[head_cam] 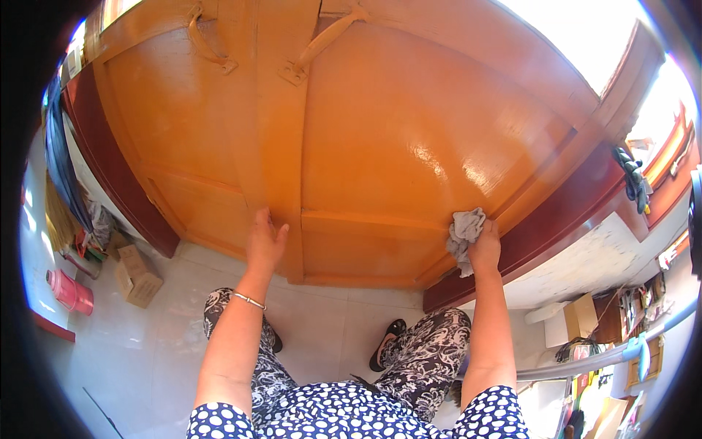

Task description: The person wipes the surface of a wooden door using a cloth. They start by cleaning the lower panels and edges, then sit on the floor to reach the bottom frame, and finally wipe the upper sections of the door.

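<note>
An orange-painted wooden double door (373, 148) fills the view ahead, with two curved handles near its upper middle. My right hand (485, 249) grips a crumpled grey cloth (465, 236) against the lower right of the right-hand leaf, beside the dark red door frame (537, 236). Close to the lower part of the left-hand leaf is my left hand (266, 241), its fingers apart and nothing in it. Whether its fingertips touch the wood I cannot tell. A bangle (249, 300) circles my left wrist.
At left on the tiled floor (181, 329) stand a pink bucket (71, 292) and a cardboard box (138, 277). A blue cloth (61, 148) hangs above them. Dark gloves (633, 178) hang at right. A grey pole (581, 366) crosses the lower right, near several boxes.
</note>
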`<state>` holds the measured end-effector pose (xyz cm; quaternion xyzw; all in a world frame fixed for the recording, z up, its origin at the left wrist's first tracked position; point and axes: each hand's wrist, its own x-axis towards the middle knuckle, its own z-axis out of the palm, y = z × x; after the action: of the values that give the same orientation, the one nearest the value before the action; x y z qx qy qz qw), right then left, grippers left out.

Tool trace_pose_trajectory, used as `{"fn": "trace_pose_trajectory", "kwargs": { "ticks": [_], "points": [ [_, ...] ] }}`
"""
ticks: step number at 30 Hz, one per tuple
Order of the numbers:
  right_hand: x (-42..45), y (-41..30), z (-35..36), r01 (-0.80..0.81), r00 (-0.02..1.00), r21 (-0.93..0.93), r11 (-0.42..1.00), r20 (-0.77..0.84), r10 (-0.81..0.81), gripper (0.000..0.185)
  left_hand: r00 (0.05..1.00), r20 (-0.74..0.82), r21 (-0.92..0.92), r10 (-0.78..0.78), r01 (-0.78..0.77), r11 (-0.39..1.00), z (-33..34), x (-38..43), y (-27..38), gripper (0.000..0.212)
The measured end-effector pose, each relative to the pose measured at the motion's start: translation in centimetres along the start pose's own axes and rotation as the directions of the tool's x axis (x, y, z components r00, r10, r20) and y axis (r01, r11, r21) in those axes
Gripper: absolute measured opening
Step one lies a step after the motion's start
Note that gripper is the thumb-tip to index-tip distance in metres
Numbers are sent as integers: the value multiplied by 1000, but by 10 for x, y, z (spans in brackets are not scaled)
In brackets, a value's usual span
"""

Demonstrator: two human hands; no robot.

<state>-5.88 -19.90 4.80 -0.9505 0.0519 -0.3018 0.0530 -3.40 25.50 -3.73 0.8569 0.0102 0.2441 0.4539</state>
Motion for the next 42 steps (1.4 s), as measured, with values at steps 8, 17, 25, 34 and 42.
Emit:
{"fn": "trace_pose_trajectory", "kwargs": {
  "ticks": [8, 17, 25, 34, 42],
  "points": [
    [77, -50, -111, 220, 806, 560, 798, -566, 175, 51, 990, -62, 123, 126, -118, 985, 9, 1, -33, 57],
    [123, -134, -99, 362, 738, 409, 837, -674, 11, 74, 1000, 10, 90, 17, -18, 996, 9, -2, -4, 60],
    [104, -263, -99, 595, 665, 101, 797, -619, -418, 77, 993, 97, 120, -61, 49, 992, -6, -3, 10, 60],
    [115, -320, -91, 763, 514, -25, 646, -583, -629, 60, 995, 98, -19, -28, 30, 999, 3, -9, -1, 59],
    [124, -237, -121, 696, 554, -162, 699, -498, -667, 65, 998, 34, -49, 55, -53, 997, 13, -4, -26, 57]
  ]
}}
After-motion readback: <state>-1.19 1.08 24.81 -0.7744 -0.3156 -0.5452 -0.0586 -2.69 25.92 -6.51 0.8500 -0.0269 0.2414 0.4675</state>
